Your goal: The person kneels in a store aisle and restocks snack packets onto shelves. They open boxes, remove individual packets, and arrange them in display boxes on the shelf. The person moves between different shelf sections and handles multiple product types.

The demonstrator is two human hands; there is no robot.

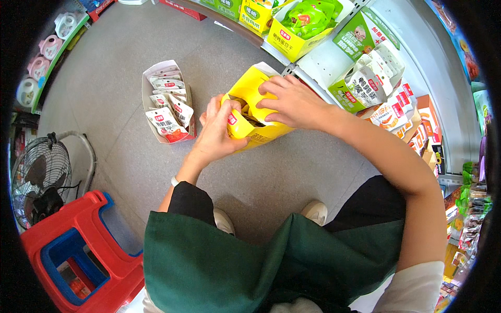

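Observation:
A yellow cardboard display box [260, 139] is held in front of me above the floor, its top partly open along a cut-out. My left hand [220, 127] grips the near left end, thumb at the edge of the opening. My right hand [291, 99] lies over the right side of the top, with fingertips on a yellow flap [256, 88]. Packets inside the box show only as dark and yellow bits through the gap. Left of it, an open carton [146, 94] of white snack pouches [168, 121] stands on the floor.
Shelving [313, 76] on the right holds a yellow box of green packets [309, 17] and a green box of white pouches [368, 84]. A floor fan [43, 172] and stacked red and blue plastic stools [84, 250] are at left. Grey floor [117, 78] lies between.

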